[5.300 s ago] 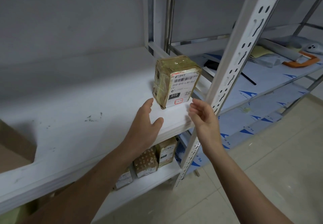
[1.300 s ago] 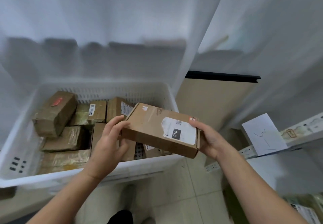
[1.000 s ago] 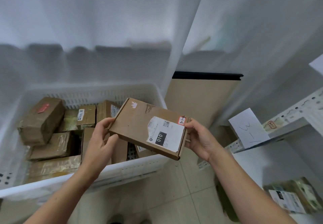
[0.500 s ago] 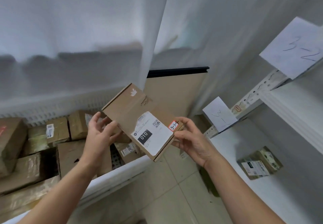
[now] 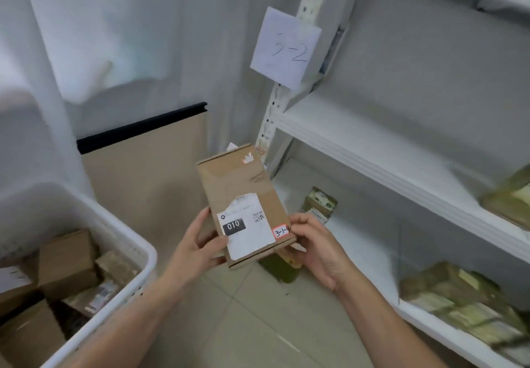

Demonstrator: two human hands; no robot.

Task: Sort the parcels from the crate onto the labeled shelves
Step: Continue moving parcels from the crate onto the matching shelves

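Observation:
Both hands hold a flat brown cardboard parcel (image 5: 241,192) in front of me, its label side up. The white label reads 010, and a small red-edged sticker at its lower right corner begins 3-1. My left hand (image 5: 198,248) grips the parcel's lower left edge. My right hand (image 5: 318,248) pinches the lower right corner by the sticker. The white crate (image 5: 123,241) stands at the lower left with several brown parcels inside. A white shelf unit (image 5: 358,149) rises on the right, with a paper sign (image 5: 285,47) reading 3-2 on its post.
Taped parcels lie on the lower shelf board: one small one (image 5: 319,204) near the back, a pile (image 5: 459,301) at the right front. Another parcel (image 5: 510,201) sits on the middle board at far right. A beige panel with a black top edge (image 5: 143,167) leans against the wall.
The view has swung right from the crate to the shelves. The parcel has turned from lying crosswise to pointing away from me, label toward me, still held in both hands.

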